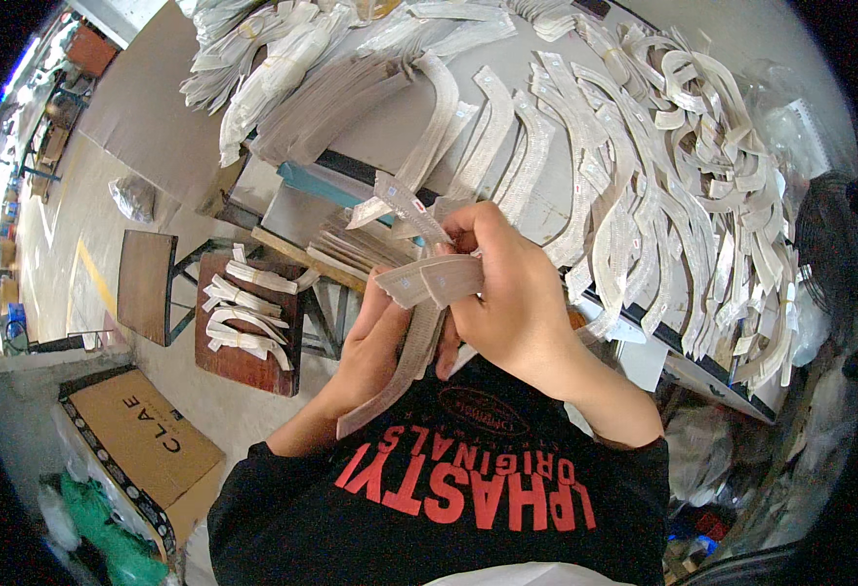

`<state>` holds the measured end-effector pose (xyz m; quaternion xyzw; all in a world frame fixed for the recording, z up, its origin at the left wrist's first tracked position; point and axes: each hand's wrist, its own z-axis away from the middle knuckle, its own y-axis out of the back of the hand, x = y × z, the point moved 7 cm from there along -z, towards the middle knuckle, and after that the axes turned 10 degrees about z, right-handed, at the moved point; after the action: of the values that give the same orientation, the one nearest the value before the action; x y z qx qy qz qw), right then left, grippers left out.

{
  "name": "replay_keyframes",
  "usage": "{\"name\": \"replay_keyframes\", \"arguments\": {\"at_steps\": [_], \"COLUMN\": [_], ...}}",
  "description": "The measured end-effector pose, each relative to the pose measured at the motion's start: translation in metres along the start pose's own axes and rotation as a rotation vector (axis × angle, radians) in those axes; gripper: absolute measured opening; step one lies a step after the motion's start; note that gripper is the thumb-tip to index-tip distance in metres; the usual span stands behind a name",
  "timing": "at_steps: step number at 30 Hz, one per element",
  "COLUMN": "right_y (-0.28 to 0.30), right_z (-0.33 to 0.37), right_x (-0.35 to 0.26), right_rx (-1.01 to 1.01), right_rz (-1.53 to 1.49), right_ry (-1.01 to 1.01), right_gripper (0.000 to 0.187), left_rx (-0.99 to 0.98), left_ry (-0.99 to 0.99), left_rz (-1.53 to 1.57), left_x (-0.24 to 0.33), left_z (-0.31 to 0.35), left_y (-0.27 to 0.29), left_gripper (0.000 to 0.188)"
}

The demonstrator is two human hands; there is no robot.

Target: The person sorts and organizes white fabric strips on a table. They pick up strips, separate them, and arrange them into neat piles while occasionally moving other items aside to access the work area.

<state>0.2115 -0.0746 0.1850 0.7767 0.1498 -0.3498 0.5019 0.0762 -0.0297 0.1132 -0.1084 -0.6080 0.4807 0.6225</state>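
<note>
Grey worktable [556, 73] up top, covered in curved pale strips [644, 195]: too many to count, fanned in rows and loose heaps. Below its left corner: one small brown stool [244, 361] carrying about five tied strip bundles [244, 313]; one cardboard box [141, 444] further left, near the floor. Below table's near edge, mid-frame: handful of curved strips [414, 293], exact count unclear, at least three. Long axis roughly vertical, one end pointing down toward black shirt, upper ends fanning up-left toward table. Left hand [375, 342] under the handful, palm up, fingers curled round lower part. Right hand [507, 293] above, wrist bent, thumb and fingers pinching upper strips.
</note>
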Motion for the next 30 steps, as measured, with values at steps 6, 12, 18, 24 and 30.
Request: {"name": "replay_keyframes", "arguments": {"at_steps": [6, 12, 18, 24, 30], "right_y": [0.003, 0.058, 0.117, 0.14, 0.144], "right_z": [0.003, 0.025, 0.073, 0.097, 0.098], "right_x": [0.004, 0.035, 0.11, 0.142, 0.154], "right_rx": [0.011, 0.124, 0.251, 0.39, 0.341], "right_rz": [-0.06, -0.287, -0.703, -0.731, -0.644], "right_ry": [-0.07, -0.03, -0.506, -0.59, -0.656], "right_gripper": [0.036, 0.025, 0.023, 0.021, 0.021], "left_rx": [0.016, 0.369, 0.732, 1.095, 1.056], "left_ry": [-0.108, -0.598, -0.591, -0.353, -0.425], "left_rz": [-0.165, -0.429, -0.509, -1.249, -1.772], "left_x": [0.02, 0.171, 0.341, 0.362, 0.387], "left_z": [-0.002, -0.008, -0.015, -0.057, -0.048], "left_y": [0.007, 0.1, 0.31, 0.319, 0.336], "left_gripper": [0.028, 0.03, 0.019, 0.031, 0.053]}}
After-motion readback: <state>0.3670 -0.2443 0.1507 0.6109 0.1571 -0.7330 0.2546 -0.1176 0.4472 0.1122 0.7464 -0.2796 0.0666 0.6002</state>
